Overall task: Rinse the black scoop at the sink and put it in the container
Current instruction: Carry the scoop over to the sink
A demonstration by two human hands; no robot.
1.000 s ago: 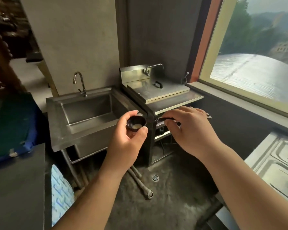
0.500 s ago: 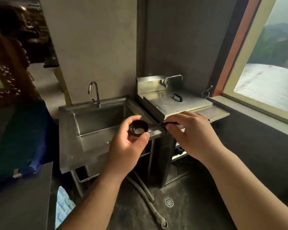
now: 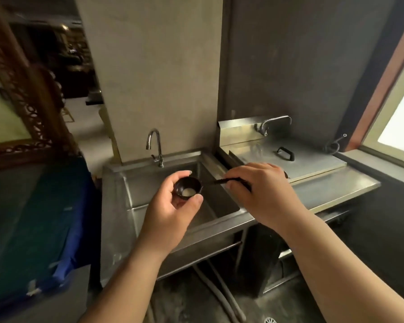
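Two bare hands share one small black scoop [image 3: 188, 188] above the steel sink [image 3: 149, 183]. Its bowl is round, dark and glossy, mouth turned up toward the camera, with a pale, whitish patch lying in the bottom. A thin black handle runs straight out from the bowl toward the right.

The left hand [image 3: 173, 210] cups the bowl from below and from the left: the thumb presses the near rim, the curled fingers wrap the far side, so the bowl sits between thumb and fingertips rather than deep in the palm. The right hand [image 3: 264, 194] closes in a pinch on the handle, knuckles up, the handle's end hidden under the fingers. A short stretch of handle shows bare between the two hands.

The scoop hangs over the right half of the basin, clear of the metal, in front and to the right of the curved faucet [image 3: 155, 145]. No water shows at the spout.
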